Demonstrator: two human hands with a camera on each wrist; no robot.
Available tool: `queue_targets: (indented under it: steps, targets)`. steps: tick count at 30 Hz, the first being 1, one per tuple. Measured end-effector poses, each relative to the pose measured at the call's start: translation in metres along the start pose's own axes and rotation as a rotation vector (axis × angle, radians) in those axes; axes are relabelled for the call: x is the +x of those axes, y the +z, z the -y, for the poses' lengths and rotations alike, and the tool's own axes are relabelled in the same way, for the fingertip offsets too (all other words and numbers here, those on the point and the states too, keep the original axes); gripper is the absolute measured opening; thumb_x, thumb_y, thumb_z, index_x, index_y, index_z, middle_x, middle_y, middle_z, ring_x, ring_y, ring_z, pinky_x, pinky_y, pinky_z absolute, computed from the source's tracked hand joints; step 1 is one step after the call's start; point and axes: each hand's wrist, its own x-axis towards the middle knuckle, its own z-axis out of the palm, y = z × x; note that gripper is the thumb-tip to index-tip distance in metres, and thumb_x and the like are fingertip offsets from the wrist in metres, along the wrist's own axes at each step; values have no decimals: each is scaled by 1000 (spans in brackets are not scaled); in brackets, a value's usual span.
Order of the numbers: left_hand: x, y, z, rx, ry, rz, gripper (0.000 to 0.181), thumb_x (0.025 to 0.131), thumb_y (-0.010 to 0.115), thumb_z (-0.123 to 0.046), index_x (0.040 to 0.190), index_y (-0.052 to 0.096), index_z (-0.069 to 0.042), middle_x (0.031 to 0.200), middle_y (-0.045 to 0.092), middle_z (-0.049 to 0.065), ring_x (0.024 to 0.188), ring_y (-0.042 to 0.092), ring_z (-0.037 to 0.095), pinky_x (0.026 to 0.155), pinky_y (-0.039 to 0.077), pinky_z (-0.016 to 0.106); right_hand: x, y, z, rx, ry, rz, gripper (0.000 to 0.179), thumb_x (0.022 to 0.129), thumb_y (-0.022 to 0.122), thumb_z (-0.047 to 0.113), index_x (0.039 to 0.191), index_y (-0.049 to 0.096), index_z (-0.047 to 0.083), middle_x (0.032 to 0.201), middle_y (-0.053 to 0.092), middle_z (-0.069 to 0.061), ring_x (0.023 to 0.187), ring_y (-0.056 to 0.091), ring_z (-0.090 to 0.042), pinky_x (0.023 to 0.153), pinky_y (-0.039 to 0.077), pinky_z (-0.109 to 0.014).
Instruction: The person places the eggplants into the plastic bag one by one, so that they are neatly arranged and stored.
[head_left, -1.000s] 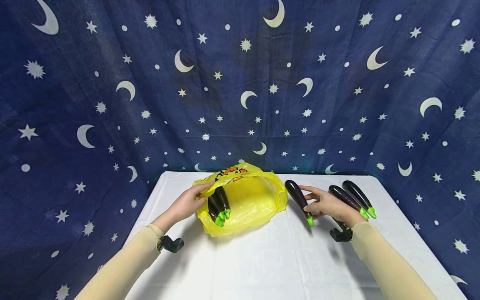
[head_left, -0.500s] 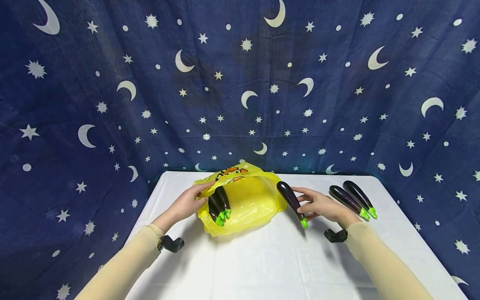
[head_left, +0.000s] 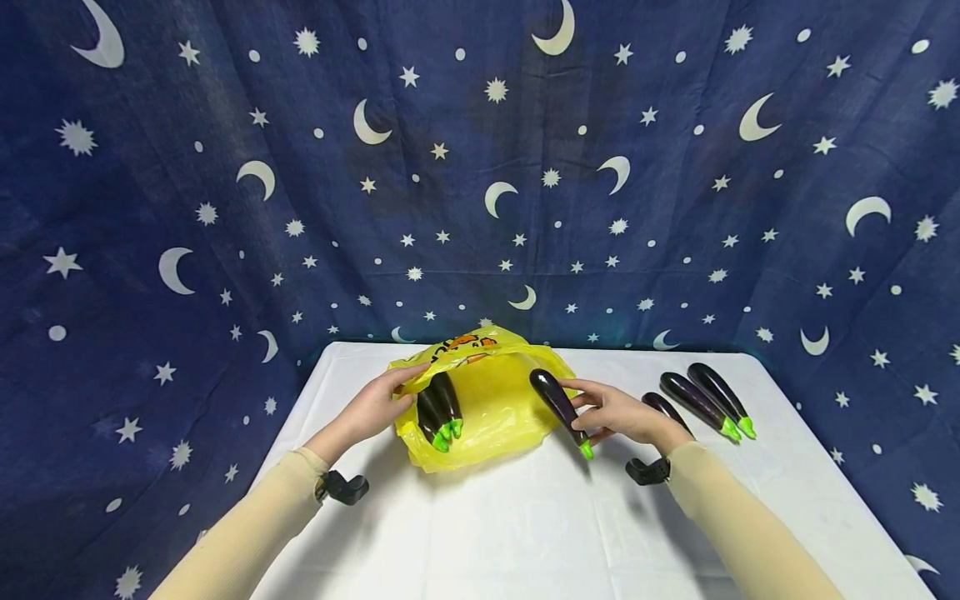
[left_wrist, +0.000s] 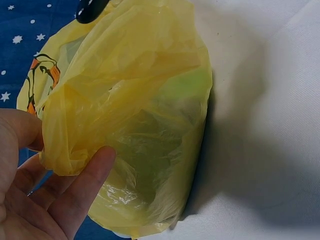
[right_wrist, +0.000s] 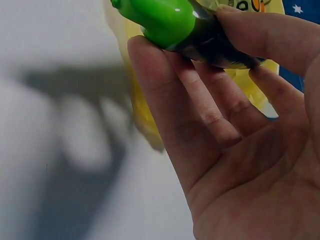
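Note:
A yellow plastic bag (head_left: pixel 487 417) lies with its mouth facing me, and two dark eggplants (head_left: pixel 447 398) with green stems show inside it. My left hand (head_left: pixel 381 406) pinches the bag's left rim between thumb and fingers; the left wrist view shows the thin film (left_wrist: pixel 65 135) gathered there. Between the thumb and fingertips of my right hand (head_left: pixel 617 412) is another eggplant (head_left: pixel 558 404), tilted, its blunt end overlapping the right side of the bag's mouth. Its green stem (right_wrist: pixel 165 20) fills the top of the right wrist view.
Three eggplants lie on the right of the white table (head_left: pixel 510 533): one (head_left: pixel 666 408) partly hidden behind my right hand, one (head_left: pixel 697 404) beside it, one (head_left: pixel 722 398) farthest right. A dark blue curtain (head_left: pixel 480 167) with moons and stars stands behind the table.
My right hand has moved left with the eggplant, from beside the bag to over its right edge. An eggplant behind that hand has come more into view. The left hand stays put.

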Motion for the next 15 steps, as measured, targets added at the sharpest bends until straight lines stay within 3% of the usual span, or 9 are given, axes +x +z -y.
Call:
queue_targets:
  steps: [15]
  targets:
    - [-1,-1,2,-5,10,-2,58,97,60,-4,154,50,-14,154,49,8,136,48,31,110,42,51,44,29,3,7,2,-11,84,89,76,9,161,34,18,140,52,-23,99,68,-31,75,61,-49]
